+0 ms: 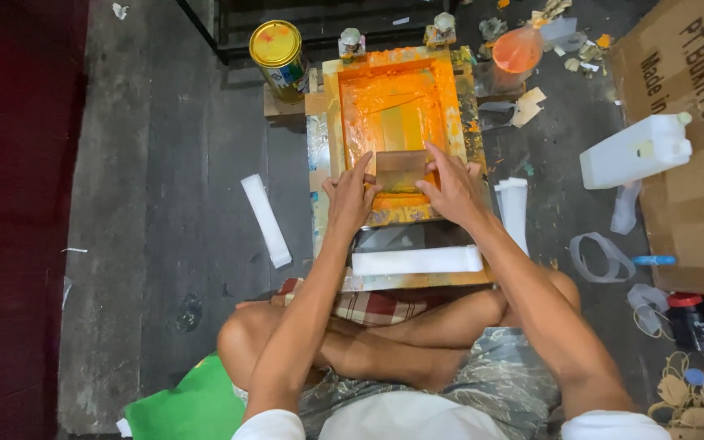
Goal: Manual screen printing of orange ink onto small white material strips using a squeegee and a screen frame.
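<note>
Gripping a flat brownish squeegee block (401,169) from either side, the left hand (350,198) and right hand (451,189) clamp their fingers on its two ends, thumbs toward the body, and press it upright against the near part of an orange-inked printing screen (393,106). The screen sits in a wooden frame (330,114) smeared with orange and yellow ink, resting on a low board on the grey floor (165,163). A long white strip (417,260) lies across the board just in front of the frame, nearer the crossed legs. Beside the frame's far left corner stands a yellow-lidded tin can (279,53); at its far right, an orange-stained plastic container (518,49). A second white strip (266,220) lies on the floor to the left, a white jerrycan (635,150) rests on cardboard (694,147) to the right, and a green sheet (193,407) shows near the left knee.
</note>
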